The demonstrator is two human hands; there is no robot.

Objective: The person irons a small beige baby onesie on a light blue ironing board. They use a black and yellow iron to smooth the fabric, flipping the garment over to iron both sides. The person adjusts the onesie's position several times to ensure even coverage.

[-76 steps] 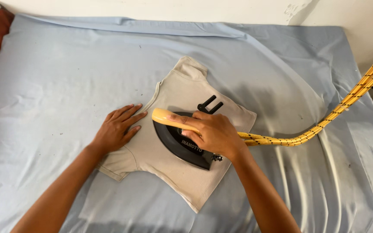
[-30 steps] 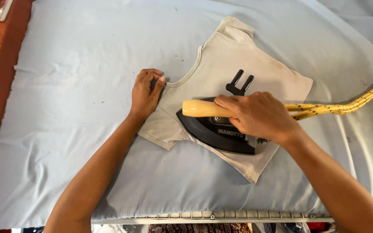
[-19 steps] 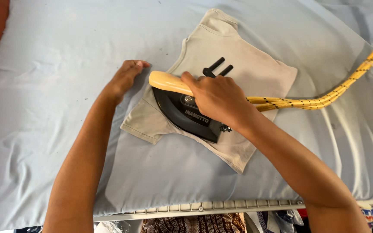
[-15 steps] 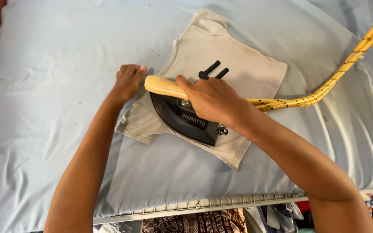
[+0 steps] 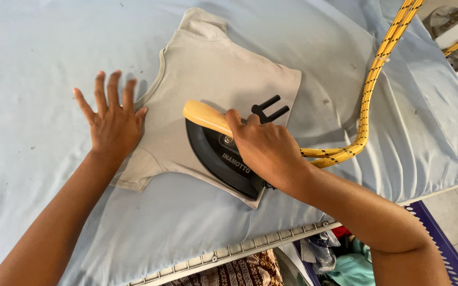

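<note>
Opened flat since a moment ago, left hand [image 5: 111, 121] pins the shirt [image 5: 208, 85] taut while right hand [image 5: 265, 151] grips the iron [image 5: 219, 159].

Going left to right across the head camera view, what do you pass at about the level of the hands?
left hand → beige shirt → black iron → right hand → yellow braided cord → pale blue sheet
</note>
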